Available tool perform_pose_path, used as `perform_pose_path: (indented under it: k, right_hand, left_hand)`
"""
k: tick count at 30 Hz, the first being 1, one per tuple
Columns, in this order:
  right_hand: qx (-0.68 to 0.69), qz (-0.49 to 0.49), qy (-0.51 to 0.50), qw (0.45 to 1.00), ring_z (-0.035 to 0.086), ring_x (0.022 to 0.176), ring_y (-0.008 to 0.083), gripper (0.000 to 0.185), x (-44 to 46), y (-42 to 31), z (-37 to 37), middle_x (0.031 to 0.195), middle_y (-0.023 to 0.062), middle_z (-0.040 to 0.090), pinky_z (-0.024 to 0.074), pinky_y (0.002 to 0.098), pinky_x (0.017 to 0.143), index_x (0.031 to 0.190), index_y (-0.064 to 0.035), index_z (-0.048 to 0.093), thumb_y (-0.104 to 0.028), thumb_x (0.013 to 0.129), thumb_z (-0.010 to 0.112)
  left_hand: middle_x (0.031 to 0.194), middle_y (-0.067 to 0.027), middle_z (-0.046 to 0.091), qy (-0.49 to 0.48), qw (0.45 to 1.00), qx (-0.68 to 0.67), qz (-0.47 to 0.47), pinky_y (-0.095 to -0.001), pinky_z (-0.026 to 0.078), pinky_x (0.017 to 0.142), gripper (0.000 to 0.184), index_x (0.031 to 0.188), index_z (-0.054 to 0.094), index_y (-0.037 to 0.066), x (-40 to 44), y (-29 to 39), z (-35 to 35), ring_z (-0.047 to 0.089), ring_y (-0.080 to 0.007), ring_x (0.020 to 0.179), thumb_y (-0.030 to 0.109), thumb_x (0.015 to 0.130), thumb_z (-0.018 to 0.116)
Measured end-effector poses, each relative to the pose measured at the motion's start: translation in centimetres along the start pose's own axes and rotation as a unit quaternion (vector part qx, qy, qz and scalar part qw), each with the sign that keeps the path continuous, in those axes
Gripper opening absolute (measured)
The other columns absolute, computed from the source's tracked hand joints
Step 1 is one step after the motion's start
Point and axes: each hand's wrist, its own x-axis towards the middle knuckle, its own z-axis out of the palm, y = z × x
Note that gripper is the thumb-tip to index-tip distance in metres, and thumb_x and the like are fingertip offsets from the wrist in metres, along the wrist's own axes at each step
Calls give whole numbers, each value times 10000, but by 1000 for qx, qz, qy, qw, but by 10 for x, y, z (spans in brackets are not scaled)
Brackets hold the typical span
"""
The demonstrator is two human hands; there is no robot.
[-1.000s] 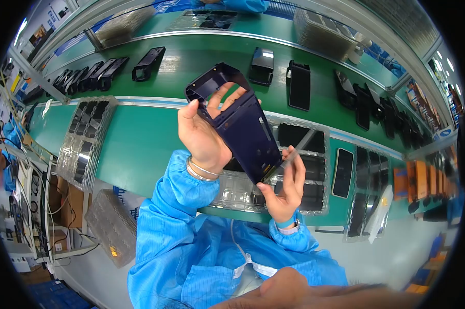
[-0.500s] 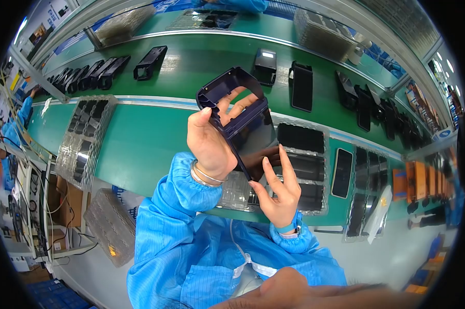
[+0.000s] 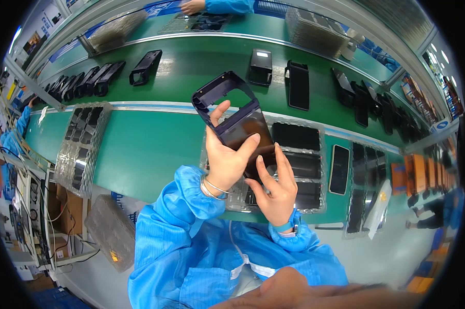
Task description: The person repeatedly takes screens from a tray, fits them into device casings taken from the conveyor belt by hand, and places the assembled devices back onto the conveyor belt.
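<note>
A dark casing is held up at the centre of the frame, tilted, with its open, frame-like end toward the upper left and a glossy panel covering its lower part. It is gripped on its left side by the left hand: the thumb is laid across the panel, and a finger is seen through the opening, the others being hidden behind. The lower end is spanned by the right hand, with thumb and fingers half bent and fingertips touching the panel and its edges. Two bracelets are worn on the left wrist, a blue band on the right, and both arms are covered by blue sleeves. Beneath the hands, a clear plastic tray holding black panels is set on a green workbench. Just right of the tray, a phone-like device is laid flat, followed by a second tray partly covered by a white object. Stacked trays are seen at left. Across the upper frame, more casings are spread along a green strip. At the top edge, a co-worker's hand is seen near another tray.
</note>
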Motion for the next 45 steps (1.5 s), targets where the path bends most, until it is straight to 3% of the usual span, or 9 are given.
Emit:
perform_pose_path:
  k: [8, 16, 17, 18, 21, 26, 35, 40, 45]
  right_hand:
    - [-128, 10, -11, 992, 451, 1203, 449, 759, -4, -9, -4, 1401, 259, 389, 410, 482, 958, 1320, -90, 522, -228, 638, 825]
    - [222, 46, -37, 973, 555, 1102, 328, 841, 0, 16, 5, 1361, 196, 434, 495, 404, 873, 1392, -19, 400, -103, 659, 805]
    - [366, 72, -71, 925, 566, 1095, 293, 830, -2, 28, 6, 1366, 180, 437, 508, 383, 865, 1399, -3, 383, -93, 682, 791]
    - [618, 228, -147, 738, 548, 1130, 270, 777, -1, 30, -1, 1386, 181, 423, 520, 376, 866, 1388, 24, 383, -186, 751, 775]
    - [870, 211, -112, 432, 548, 1138, 319, 831, 0, 38, 7, 1398, 224, 405, 511, 448, 879, 1423, -7, 312, -582, 867, 536]
    - [891, 249, -66, 374, 555, 1123, 342, 792, -11, 48, 19, 1255, 196, 518, 476, 480, 937, 1377, -58, 368, -648, 860, 470]
    - [706, 207, 48, 675, 507, 1172, 212, 716, -7, 42, 19, 1361, 142, 449, 484, 322, 918, 1406, 36, 315, -340, 894, 645]
    - [517, 188, 49, 833, 492, 1215, 268, 743, 1, 53, 25, 1362, 159, 454, 470, 356, 927, 1474, 1, 186, -121, 889, 628]
    - [183, 79, -89, 976, 475, 1178, 431, 832, 15, 63, 34, 1245, 215, 533, 426, 410, 970, 1457, -22, 231, -22, 741, 655]
  left_hand:
    - [1134, -224, 600, -21, 998, -61, -10, -365, 515, 908, 655, 1334, 289, 16, 0, 1, -4, 622, -259, 1039, -120, 780, 612]
    - [1307, -250, 468, -120, 992, -15, -29, -409, 414, 993, 754, 1405, 201, 18, -1, 8, -8, 495, -277, 1211, 34, 812, 665]
    - [1353, -249, 430, -157, 987, 10, -13, -422, 383, 1014, 785, 1422, 179, 21, 1, 9, -13, 456, -281, 1255, 93, 823, 681]
    - [1425, -209, 349, -232, 967, 103, -14, -443, 292, 1051, 864, 1445, 138, 24, 8, 15, -24, 347, -304, 1327, 289, 834, 689]
    - [1395, -213, 388, -210, 930, 280, 117, -452, 300, 1042, 650, 1283, 448, 28, 2, 17, -22, 361, -367, 1281, 344, 784, 719]
    - [1373, -163, 419, -242, 881, 380, 145, -422, 361, 955, 426, 965, 659, 113, -18, 13, -1, 359, -350, 1200, 217, 597, 847]
    - [912, -121, 624, -266, 845, 361, 293, -365, 497, 662, 432, 989, 642, 7, -36, -4, -2, 589, -302, 747, 206, 641, 804]
    - [895, -90, 664, -95, 979, 169, -62, -306, 554, 695, 304, 1050, 627, -22, -43, -29, -22, 657, -191, 771, 87, 793, 747]
    - [957, -136, 643, -7, 970, -16, -241, -316, 569, 743, 287, 1115, 528, -132, 40, -65, -61, 679, -235, 839, 44, 899, 597]
